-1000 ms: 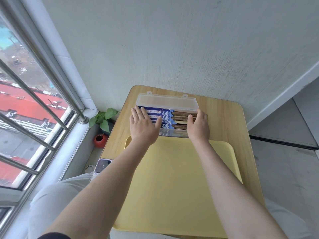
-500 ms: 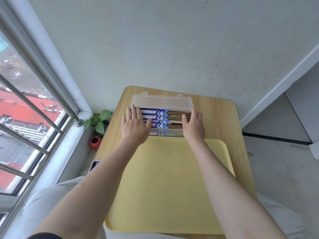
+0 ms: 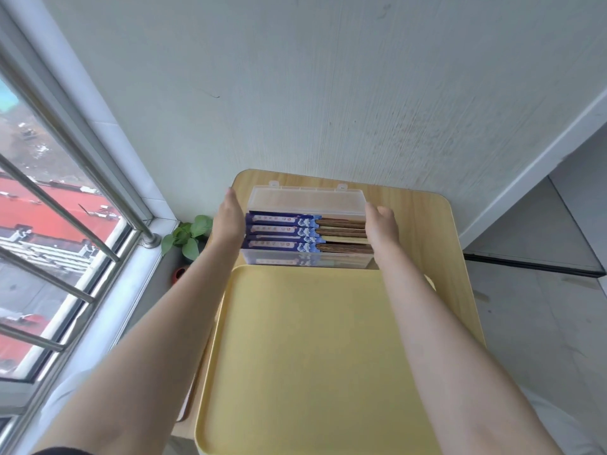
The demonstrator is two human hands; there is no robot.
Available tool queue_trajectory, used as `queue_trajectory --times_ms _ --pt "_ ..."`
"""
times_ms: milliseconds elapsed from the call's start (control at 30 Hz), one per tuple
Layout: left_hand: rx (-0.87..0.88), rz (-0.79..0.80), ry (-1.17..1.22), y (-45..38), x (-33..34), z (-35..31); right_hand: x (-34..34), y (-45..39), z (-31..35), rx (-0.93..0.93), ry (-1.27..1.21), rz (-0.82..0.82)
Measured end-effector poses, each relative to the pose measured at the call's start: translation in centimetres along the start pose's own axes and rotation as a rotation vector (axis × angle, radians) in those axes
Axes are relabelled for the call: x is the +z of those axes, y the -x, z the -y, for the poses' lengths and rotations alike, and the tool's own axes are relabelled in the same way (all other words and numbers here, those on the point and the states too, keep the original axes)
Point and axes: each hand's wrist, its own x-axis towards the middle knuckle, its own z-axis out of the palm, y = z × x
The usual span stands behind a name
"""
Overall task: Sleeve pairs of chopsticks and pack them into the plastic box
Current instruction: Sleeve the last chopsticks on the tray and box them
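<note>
A clear plastic box (image 3: 307,261) lies at the far end of the wooden table, its lid (image 3: 307,199) swung open toward the wall. Inside lie several pairs of chopsticks (image 3: 341,228) in blue patterned sleeves (image 3: 282,226), brown ends pointing right. My left hand (image 3: 230,218) stands edge-on with straight fingers against the box's left end. At the right end my right hand (image 3: 381,224) is held the same way, fingers reaching toward the lid's corner. Neither hand holds anything.
A large yellow tray (image 3: 312,356) covers the near part of the table (image 3: 440,244), right against the box. A white wall stands close behind. At the left are a barred window (image 3: 65,224), a green plant (image 3: 187,236) and a red pot (image 3: 180,274) below the table edge.
Both hands have lifted off the sleeved chopsticks and spread apart to the two ends of the box, turning edge-on. The view has tilted slightly upward.
</note>
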Motion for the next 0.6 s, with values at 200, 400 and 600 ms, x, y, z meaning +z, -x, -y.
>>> queue_trajectory --times_ms 200,400,600 --pt "-0.378 0.158 0.397 -2.4 0.0 -0.1 -0.4 -1.1 1.4 0.230 -0.209 0.172" --pt "-0.323 0.112 0.556 -2.1 -0.1 0.5 -0.8 -0.9 0.6 0.214 -0.456 0.124" --pt "-0.233 0.049 0.570 0.4 -0.6 0.1 -1.9 0.6 0.0 0.161 -0.536 0.086"
